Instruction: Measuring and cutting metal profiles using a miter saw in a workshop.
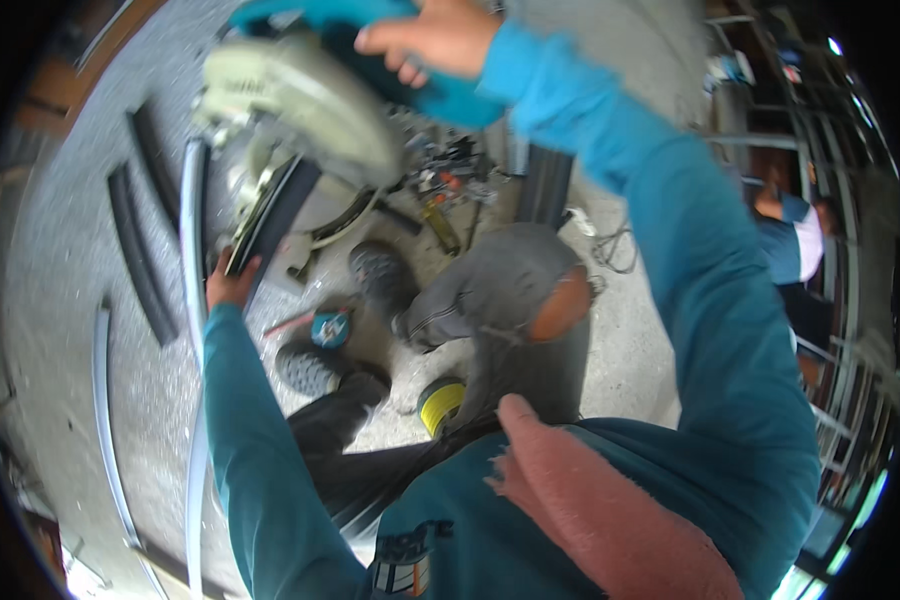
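A miter saw (pixel 295 95) with a pale guard and teal body stands on the floor at the upper left. Its teal handle (pixel 395 75) is gripped by my right hand (pixel 435 42), fingers curled over it; motion blurs the saw's upper part. Lower down, my left hand (pixel 233 280) holds the near end of a dark metal profile (pixel 282 215), which lies on the saw's base beneath the guard. The blade is hidden from this angle, and so is the profile's far end.
Dark profiles (pixel 138 250) and a long silvery profile (pixel 192 270) lie left of the saw. Small scraps (pixel 460 170) are heaped to its right. A teal tape measure-like object (pixel 330 328) sits between my shoes. Another person (pixel 795 235) is at the far right.
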Demonstrator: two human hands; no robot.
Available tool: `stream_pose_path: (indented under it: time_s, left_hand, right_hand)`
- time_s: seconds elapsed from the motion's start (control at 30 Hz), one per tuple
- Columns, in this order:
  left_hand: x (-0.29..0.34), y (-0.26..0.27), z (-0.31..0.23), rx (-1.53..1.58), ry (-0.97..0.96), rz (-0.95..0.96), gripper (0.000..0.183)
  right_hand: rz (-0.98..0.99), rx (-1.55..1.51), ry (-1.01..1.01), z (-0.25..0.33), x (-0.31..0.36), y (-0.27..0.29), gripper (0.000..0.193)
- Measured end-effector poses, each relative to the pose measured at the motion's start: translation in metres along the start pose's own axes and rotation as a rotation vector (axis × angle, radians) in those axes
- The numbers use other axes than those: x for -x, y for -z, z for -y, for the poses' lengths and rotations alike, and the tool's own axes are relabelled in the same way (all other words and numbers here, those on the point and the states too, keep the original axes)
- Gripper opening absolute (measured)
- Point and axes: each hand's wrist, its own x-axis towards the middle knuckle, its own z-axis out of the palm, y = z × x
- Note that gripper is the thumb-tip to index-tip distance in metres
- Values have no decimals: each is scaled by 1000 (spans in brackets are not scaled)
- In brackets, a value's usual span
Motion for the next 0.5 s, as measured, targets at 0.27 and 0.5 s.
stream_pose_path:
  time_s: [0.27,0.5]
  left_hand:
    - [-2,7,-17,-31,-10,23,77]
    - [-10,10,-44,-139,36,83,78]
  right_hand:
    - [212,-405,140,41,-57,56,46]
    - [-7,-755,288,-297,-128,100,39]
